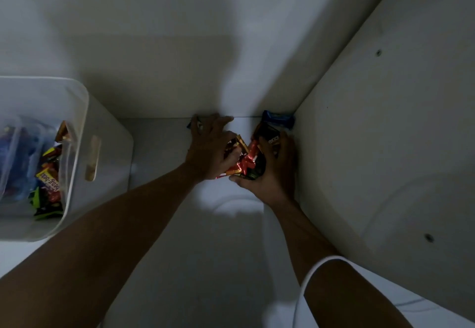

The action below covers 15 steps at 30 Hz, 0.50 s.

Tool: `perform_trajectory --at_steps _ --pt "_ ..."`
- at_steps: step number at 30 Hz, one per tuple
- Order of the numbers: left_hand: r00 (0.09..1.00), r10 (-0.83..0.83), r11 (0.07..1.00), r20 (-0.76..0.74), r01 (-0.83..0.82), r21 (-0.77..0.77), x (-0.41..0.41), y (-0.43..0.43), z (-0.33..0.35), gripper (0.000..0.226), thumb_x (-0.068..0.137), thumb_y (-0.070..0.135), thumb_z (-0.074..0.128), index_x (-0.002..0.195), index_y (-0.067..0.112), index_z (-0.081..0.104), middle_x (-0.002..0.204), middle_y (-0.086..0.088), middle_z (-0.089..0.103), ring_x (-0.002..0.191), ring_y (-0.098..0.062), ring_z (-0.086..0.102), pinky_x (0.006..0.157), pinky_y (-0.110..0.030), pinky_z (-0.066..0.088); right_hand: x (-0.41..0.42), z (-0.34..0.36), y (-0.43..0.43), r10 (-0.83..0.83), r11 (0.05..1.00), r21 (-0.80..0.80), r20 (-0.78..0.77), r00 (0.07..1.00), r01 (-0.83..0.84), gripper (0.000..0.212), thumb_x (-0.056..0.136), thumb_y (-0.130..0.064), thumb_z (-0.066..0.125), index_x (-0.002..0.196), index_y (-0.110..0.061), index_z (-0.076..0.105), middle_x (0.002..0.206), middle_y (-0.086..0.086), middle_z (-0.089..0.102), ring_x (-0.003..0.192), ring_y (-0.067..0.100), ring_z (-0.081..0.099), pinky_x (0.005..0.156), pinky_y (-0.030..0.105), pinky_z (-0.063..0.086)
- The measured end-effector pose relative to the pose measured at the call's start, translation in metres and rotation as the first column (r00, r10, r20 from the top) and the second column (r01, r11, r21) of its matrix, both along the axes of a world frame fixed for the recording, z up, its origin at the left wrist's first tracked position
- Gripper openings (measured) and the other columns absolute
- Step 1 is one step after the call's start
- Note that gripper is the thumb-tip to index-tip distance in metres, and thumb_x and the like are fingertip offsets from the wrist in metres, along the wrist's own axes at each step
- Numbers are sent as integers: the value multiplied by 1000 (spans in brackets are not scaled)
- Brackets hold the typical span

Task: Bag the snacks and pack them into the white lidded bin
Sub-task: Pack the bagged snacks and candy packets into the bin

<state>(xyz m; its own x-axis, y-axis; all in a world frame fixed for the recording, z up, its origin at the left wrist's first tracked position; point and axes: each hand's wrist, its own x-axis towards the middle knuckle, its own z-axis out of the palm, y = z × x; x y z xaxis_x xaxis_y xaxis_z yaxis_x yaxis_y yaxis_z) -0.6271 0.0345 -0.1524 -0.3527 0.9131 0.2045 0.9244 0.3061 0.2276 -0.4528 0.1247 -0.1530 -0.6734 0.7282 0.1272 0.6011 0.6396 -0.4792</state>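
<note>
Gathering seems the step in hand: the right hand (pixel 272 173) grips a bunch of snacks (pixel 248 164) in the far right corner, while the left hand (pixel 208 145), fingers spread, apparently presses against them. Next they need bagging, then carrying left into the bin (pixel 77 127).

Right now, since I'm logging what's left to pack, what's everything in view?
cupboard: one, white, all round
white bin: one, white, left, uncovered
binned snacks: several, mixed colours, inside bin
blue packet: one, blue, back right corner
dark packet: one, dark, back wall, under left fingertips
snack bundle: several, red, gold, black, between hands
left hand: reaching to back wall
right hand: gripping bundle
</note>
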Motion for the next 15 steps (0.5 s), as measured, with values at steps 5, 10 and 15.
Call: perform_trajectory --at_steps 5,10,15 --pt "998 -13 990 56 20 -136 1 -13 3 103 67 91 39 147 26 39 152 -4 39 142 -35 32 110 -67 10 -11 3 9 1 985 -170 67 998 11 139 46 -84 73 157 -24 13 165 12 -3 151 31 -6 121 56 8" --pt "991 -134 961 -23 124 -248 -5 -35 -6 103 70 94 31 153 34 20 157 -4 31 143 -42 26 106 -75 11 -32 9 24 -1 978 -204 183 983 39 156 30 -90 70 156 -31 1 165 10 -7 151 33 -9 121 57 6" --pt "985 -118 974 -123 90 -209 -13 -40 -7 76 82 79 40 142 33 43 139 -5 52 132 -32 44 107 -64 21 -32 5 25 15 990 -139 196 980 12 150 32 -95 61 157 -28 11 163 8 16 150 31 10 121 52 12"
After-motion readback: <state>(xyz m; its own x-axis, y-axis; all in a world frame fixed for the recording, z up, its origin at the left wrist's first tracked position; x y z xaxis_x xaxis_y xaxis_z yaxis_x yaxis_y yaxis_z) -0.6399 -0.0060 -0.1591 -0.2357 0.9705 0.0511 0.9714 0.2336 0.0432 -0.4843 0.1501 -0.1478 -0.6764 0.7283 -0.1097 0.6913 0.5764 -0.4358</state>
